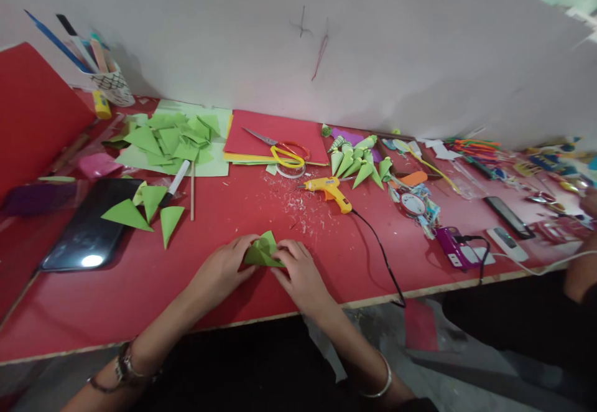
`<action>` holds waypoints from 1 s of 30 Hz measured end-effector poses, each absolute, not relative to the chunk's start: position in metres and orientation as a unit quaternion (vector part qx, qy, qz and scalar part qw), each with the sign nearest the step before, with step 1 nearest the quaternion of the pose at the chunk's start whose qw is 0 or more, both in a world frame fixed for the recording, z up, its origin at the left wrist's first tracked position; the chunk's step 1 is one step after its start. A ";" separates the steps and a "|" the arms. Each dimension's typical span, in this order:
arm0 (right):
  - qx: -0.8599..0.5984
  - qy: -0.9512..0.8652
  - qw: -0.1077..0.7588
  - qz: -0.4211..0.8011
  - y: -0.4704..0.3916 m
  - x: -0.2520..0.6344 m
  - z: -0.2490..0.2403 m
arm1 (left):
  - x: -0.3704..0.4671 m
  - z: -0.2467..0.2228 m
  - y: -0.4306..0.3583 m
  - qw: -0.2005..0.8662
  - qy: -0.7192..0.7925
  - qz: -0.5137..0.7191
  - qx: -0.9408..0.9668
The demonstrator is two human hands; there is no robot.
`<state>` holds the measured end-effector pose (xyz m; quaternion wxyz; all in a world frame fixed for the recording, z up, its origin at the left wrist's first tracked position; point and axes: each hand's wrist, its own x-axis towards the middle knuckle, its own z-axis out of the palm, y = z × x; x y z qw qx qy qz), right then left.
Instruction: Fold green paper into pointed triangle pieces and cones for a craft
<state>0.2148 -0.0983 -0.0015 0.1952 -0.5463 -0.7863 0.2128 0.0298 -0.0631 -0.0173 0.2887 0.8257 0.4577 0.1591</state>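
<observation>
Between my two hands, close to the table's front edge, is a piece of green paper (262, 250), partly folded or curled. My left hand (229, 264) pinches its left side with thumb and fingers. On its right side the fingers of my right hand (298, 270) are closed on the paper. Several green paper cones (152, 201) lie to the left by a dark phone (93, 225), with a marker (176, 183) and a thin stick (192, 191) beside them. Beyond my hands rests a yellow glue gun (329, 191), its black cord running off the front edge.
Cut green paper pieces (172, 138) are heaped at the back left. Scissors (284, 150) lie on stacked coloured sheets (242, 126). Finished-looking green cones (359, 160) cluster behind the glue gun. A purple power adapter (450, 247) sits right. Another person's arm (583, 275) shows at the right edge.
</observation>
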 end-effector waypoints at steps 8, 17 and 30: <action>-0.521 -0.788 0.242 0.224 -0.095 0.223 -0.010 | 0.035 -0.008 -0.068 0.259 0.411 0.148 0.862; -0.562 -0.735 0.306 0.227 -0.095 0.230 -0.019 | 0.040 -0.015 -0.079 0.193 0.471 0.163 0.845; -0.579 -0.741 0.272 0.202 -0.093 0.223 -0.014 | 0.046 -0.010 -0.081 0.086 0.535 0.116 0.832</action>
